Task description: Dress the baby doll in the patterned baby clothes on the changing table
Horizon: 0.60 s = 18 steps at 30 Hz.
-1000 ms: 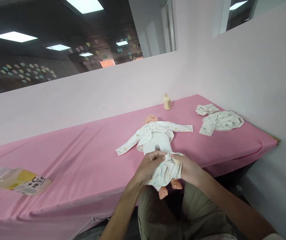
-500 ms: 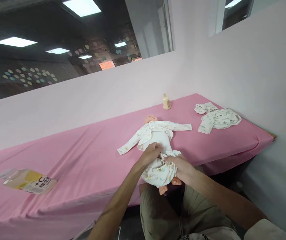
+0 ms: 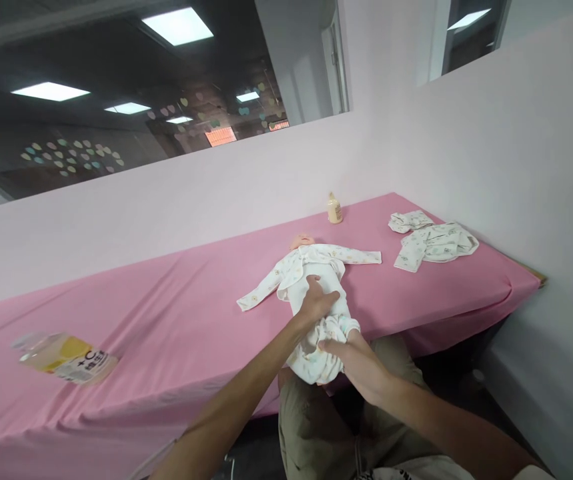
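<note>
A baby doll (image 3: 302, 241) lies on its back on the pink table (image 3: 166, 313), head away from me. It wears an open white patterned jacket (image 3: 296, 267) with both sleeves spread out. My left hand (image 3: 316, 301) rests on the doll's white belly, fingers curled at the waist. My right hand (image 3: 349, 353) is closed on the bunched patterned trousers (image 3: 323, 343) around the doll's legs at the table's near edge. The doll's feet are hidden.
A small cream bottle (image 3: 335, 208) stands at the back by the pink wall. More patterned baby clothes (image 3: 431, 243) lie crumpled at the right end. A drink bottle with a yellow label (image 3: 66, 359) lies on its side at the left. My knees are under the table edge.
My left hand moved up from the trousers' waistband onto the doll's belly. The trousers are bunched higher on the legs, and the feet that showed earlier are now covered.
</note>
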### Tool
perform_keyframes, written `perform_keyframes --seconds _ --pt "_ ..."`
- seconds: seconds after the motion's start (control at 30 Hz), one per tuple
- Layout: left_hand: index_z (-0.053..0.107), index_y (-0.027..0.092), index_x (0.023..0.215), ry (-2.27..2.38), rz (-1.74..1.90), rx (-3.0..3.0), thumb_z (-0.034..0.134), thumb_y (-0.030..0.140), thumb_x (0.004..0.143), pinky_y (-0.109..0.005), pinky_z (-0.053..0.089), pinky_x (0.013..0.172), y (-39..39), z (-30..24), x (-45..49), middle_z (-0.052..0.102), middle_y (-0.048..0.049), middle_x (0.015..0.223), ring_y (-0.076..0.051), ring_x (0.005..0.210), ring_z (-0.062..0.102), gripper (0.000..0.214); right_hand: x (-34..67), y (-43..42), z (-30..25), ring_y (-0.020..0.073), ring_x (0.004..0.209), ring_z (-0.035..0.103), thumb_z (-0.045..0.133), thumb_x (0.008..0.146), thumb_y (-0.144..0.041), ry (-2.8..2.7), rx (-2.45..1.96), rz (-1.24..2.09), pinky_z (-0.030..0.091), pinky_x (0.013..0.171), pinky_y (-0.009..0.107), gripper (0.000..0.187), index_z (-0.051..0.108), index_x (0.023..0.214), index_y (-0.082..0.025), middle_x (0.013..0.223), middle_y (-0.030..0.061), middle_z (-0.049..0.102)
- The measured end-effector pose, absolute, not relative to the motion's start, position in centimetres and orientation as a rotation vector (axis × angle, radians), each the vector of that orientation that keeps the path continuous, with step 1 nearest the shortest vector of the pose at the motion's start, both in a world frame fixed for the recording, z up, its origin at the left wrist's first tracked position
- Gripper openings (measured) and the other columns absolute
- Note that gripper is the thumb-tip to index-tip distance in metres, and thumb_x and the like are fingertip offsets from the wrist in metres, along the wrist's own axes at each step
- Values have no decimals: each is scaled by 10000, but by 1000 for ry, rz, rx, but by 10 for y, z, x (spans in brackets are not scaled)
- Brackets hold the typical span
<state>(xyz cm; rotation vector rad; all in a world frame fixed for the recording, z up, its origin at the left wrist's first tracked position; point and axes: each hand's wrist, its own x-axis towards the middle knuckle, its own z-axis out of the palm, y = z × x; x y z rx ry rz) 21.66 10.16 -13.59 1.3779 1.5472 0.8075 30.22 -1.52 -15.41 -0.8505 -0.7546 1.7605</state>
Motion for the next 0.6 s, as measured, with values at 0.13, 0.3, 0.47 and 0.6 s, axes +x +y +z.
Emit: perform_keyframes --seconds 0.13,0.3,0.47,0.6 --pt "273 234 1250 1580 907 1258 666 270 718 -227 423 553 104 -132 222 519 -3 837 -119 631 524 662 298 -27 -168 180 847 601 661 733 -273 -912 -900 1570 508 752 297 264 540 962 -223 917 21 621" --pt "293 245 1198 1550 978 1014 583 277 773 -228 426 529 109 -137 235 514 -13 864 -117 623 518 515 299 -31 -184 213 1047 561 576 831 -305 -1090 -863 1397 453 941 354 253 564 1074 -234 1027 42 618" --pt "354 216 1167 1501 1062 951 589 274 794 -224 474 596 107 -143 244 505 -40 957 -113 719 535 444 301 -30 -194 212 1053 554 506 886 -295 -1322 -910 1192 383 1020 371 195 600 1041 -225 1043 62 633" --pt "233 260 1349 1344 918 945 713 320 733 -254 520 665 86 -137 240 511 -77 1103 -147 832 598 783 298 -25 -201 211 1059 567 506 883 -299 -1209 -888 1275 427 983 363 229 581 1085 -222 1128 66 618"
